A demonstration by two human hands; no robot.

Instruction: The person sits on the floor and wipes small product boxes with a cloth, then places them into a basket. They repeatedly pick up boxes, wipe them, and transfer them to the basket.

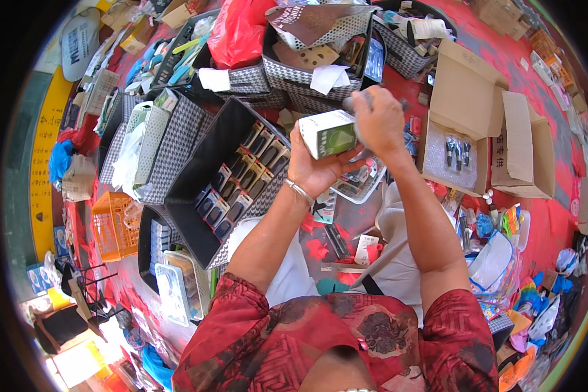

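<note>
A small white-and-green box (pixel 337 140) rests in my left hand (pixel 307 168), whose palm and fingers support it from below and the side. Beside the box's right face is my right hand (pixel 380 124), its fingers curled round a dark grey thing (pixel 364 99) that is blurred and mostly hidden by the fingers. I cannot make out its kind. Below my left hand stands a black-lined houndstooth bin (pixel 188 199) with rows of carded packs (pixel 245 171) in it. Under my right wrist, a white tray (pixel 366 191) with small packaged goods is partly covered.
An open cardboard box (pixel 462 98) on the right contains bubble wrap and several black pens or markers (pixel 457 151). Another carton (pixel 522 150) adjoins it. Filled houndstooth bins (pixel 304 73) line the far side. An orange basket (pixel 108 225) sits at left; loose goods crowd the red floor.
</note>
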